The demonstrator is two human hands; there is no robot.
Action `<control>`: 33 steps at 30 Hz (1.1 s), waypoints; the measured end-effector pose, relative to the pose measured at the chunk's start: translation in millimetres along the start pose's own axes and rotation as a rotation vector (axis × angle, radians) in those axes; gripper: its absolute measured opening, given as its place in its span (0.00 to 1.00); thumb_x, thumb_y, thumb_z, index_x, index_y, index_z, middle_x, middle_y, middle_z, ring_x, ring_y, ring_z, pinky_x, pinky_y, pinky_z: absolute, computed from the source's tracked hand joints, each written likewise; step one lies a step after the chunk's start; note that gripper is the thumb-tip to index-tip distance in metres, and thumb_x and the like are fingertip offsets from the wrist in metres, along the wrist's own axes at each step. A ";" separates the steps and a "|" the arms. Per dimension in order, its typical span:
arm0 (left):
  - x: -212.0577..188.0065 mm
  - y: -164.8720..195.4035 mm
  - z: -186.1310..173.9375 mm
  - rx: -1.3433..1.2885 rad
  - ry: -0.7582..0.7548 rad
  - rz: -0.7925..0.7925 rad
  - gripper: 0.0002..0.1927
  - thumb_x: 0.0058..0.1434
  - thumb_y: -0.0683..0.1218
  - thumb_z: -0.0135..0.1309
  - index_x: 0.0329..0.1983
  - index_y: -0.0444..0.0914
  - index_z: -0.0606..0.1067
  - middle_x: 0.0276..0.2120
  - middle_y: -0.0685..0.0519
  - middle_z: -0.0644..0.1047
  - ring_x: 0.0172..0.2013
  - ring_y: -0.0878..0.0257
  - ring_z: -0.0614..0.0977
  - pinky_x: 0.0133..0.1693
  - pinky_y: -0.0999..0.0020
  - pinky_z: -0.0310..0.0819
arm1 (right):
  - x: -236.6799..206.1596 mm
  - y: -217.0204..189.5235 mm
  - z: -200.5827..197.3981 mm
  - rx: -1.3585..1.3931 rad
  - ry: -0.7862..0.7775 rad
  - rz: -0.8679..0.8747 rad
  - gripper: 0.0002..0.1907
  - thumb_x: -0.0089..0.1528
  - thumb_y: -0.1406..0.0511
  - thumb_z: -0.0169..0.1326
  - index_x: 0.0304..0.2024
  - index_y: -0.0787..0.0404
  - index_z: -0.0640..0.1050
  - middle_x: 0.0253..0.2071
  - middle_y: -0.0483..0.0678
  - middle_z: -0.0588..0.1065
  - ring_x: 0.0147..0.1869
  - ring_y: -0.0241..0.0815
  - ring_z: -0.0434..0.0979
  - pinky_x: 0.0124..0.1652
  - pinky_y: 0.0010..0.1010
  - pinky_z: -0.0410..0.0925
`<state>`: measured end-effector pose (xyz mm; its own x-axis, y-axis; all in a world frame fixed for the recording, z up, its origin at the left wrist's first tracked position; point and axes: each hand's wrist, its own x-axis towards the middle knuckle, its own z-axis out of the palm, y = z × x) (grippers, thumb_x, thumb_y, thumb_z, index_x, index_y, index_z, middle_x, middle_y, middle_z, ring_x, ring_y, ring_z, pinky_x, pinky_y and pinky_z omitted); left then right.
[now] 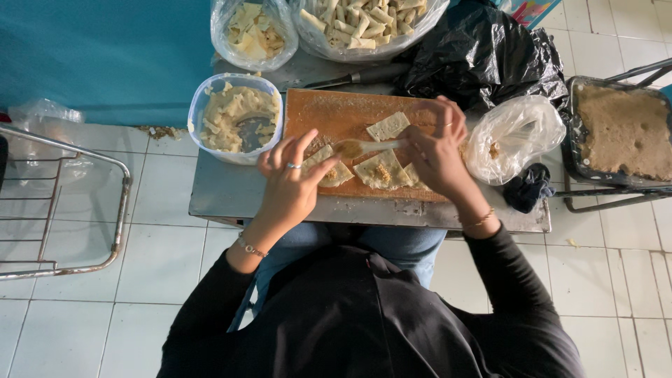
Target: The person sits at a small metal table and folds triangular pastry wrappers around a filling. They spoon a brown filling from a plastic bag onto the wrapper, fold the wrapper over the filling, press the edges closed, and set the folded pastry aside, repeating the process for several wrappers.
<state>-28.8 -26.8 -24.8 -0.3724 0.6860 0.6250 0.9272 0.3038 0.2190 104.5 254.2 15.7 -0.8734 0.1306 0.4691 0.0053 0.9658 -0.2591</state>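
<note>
Pinched between the thumb and fingertips of the right hand (435,150), a pale spoon (364,147) is held with its long axis roughly level across the picture, handle toward that hand and bowl pointing to the person's left. The bowl carries a brownish filling and sits over a wrapper (329,171) lying on the wooden board (322,112). The left hand (290,183) rests with thumb and fingers spread apart, fingertips touching that same wrapper and gripping nothing. Just right of it, a second wrapper (381,171) already bears a dab of filling at its centre; a third (388,126), farther up the board, lies bare. None of the three appears folded. Left of the board stands a plastic tub (234,117) of pale dough pieces. Beyond the board, two clear bags (329,24) hold what look like finished rolls, suggesting work well under way. A foil tray (623,133) of brown filling stands at the far right.
</note>
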 end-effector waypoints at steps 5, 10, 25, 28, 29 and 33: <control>41.2 12.7 24.8 -0.028 -0.059 0.062 0.31 0.60 0.36 0.55 0.63 0.57 0.78 0.74 0.47 0.57 0.69 0.45 0.60 0.64 0.40 0.48 | 1.5 35.3 -36.9 -0.065 0.002 0.064 0.07 0.70 0.61 0.55 0.38 0.53 0.81 0.69 0.50 0.63 0.78 0.61 0.47 0.73 0.58 0.41; 83.5 18.7 58.8 -0.042 -0.129 0.111 0.26 0.61 0.38 0.56 0.60 0.56 0.78 0.74 0.45 0.55 0.69 0.43 0.60 0.63 0.35 0.50 | 9.7 63.1 -52.1 -0.095 -0.022 0.081 0.05 0.71 0.61 0.57 0.42 0.53 0.80 0.70 0.50 0.61 0.78 0.61 0.48 0.70 0.57 0.43; 107.4 9.0 111.7 0.021 -0.270 0.176 0.26 0.62 0.36 0.52 0.62 0.49 0.76 0.75 0.41 0.48 0.71 0.38 0.53 0.65 0.30 0.46 | 11.2 105.1 -30.1 -0.103 -0.071 0.063 0.04 0.70 0.59 0.59 0.42 0.50 0.81 0.69 0.49 0.61 0.76 0.60 0.48 0.68 0.57 0.45; 104.7 7.8 111.4 0.008 -0.287 0.168 0.25 0.62 0.37 0.52 0.62 0.47 0.76 0.75 0.42 0.47 0.72 0.39 0.50 0.66 0.30 0.45 | 12.4 104.0 -29.4 -0.102 -0.069 0.065 0.04 0.70 0.59 0.59 0.41 0.50 0.81 0.69 0.49 0.61 0.77 0.60 0.48 0.68 0.57 0.45; 103.7 7.6 110.8 0.006 -0.286 0.166 0.24 0.62 0.37 0.53 0.62 0.47 0.76 0.75 0.42 0.47 0.73 0.39 0.50 0.67 0.30 0.45 | 12.8 103.7 -28.9 -0.099 -0.066 0.065 0.04 0.70 0.59 0.59 0.42 0.50 0.81 0.69 0.49 0.61 0.77 0.60 0.48 0.68 0.57 0.45; 102.7 7.5 108.2 0.006 -0.316 0.149 0.22 0.62 0.37 0.54 0.59 0.46 0.77 0.75 0.42 0.48 0.73 0.39 0.50 0.68 0.30 0.45 | 12.9 104.3 -27.3 -0.090 -0.064 0.070 0.04 0.70 0.60 0.59 0.42 0.50 0.81 0.69 0.49 0.61 0.77 0.60 0.48 0.68 0.56 0.45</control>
<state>-64.5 117.5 -40.0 -0.2274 0.8938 0.3866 0.9725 0.1879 0.1375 107.0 362.8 17.7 -0.8985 0.1863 0.3974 0.1079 0.9714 -0.2114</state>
